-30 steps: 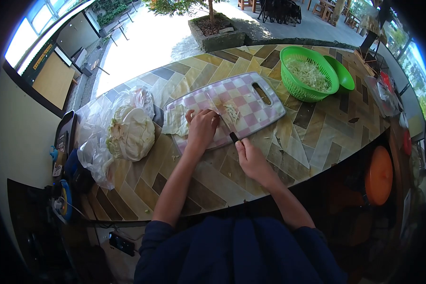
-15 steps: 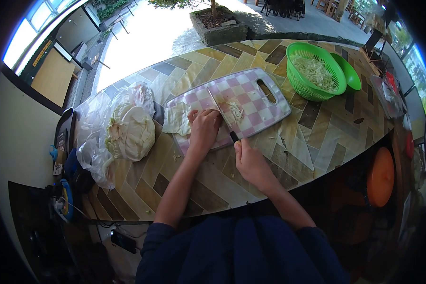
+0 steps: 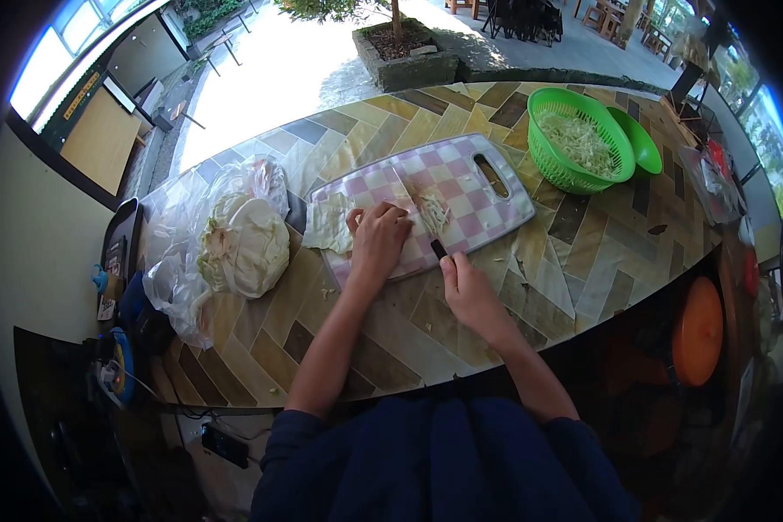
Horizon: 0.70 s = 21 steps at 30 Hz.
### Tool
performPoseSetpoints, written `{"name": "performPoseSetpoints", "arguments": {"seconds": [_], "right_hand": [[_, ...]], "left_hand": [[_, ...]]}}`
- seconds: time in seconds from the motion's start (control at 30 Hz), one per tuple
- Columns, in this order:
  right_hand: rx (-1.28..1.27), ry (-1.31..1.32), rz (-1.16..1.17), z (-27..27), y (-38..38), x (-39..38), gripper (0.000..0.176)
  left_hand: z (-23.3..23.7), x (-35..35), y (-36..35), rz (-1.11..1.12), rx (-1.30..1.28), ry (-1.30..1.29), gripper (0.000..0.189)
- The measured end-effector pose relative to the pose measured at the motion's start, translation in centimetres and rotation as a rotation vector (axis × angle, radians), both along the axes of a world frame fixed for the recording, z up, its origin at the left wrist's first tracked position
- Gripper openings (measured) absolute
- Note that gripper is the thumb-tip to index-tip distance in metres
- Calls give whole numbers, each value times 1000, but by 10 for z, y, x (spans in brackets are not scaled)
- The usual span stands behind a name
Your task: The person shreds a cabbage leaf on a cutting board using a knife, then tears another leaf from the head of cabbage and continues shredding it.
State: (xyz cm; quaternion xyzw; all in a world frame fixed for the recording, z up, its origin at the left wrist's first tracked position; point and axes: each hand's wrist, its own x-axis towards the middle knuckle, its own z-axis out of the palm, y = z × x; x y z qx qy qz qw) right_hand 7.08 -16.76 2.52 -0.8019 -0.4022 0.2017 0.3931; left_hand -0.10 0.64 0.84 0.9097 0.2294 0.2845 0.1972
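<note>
My left hand (image 3: 379, 245) presses with bent fingers on a pale cabbage leaf (image 3: 328, 223), whose flat end sticks out to the left over the edge of the checked pink-and-white cutting board (image 3: 487, 209). My right hand (image 3: 474, 291) grips the black handle of a knife (image 3: 438, 249). The blade points away from me, right beside my left fingertips. Thin cabbage shreds (image 3: 434, 213) lie just right of the blade. Left of the board, most of a cabbage head (image 3: 245, 248) rests on a clear plastic bag (image 3: 170, 287).
A green colander (image 3: 574, 178) of shredded cabbage stands at the back right, with a green bowl (image 3: 642, 143) behind it. Plastic packets (image 3: 712, 183) lie at the table's right end. Below the right edge is an orange stool (image 3: 700, 329). A phone (image 3: 225, 445) sits below the front edge.
The knife and my right hand have shifted slightly to the right, away from my left fingers. My left hand stays on the leaf. The whole view has tilted a little.
</note>
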Motion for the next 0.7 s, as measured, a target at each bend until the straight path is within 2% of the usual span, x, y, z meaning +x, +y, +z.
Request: {"name": "performPoseSetpoints", "arguments": {"seconds": [0.27,0.47,0.7], "right_hand": [[-18,106,10,11,-8,-13,35],[-29,46,15,11,-9,-14,33],[-49,-29,4,6,9,-16,30]], "left_hand": [[-3,0,-2,67,71,21,12],[-7,1,0,42,67,-21,9],[-1,0,-2,38,42,19,17]]}}
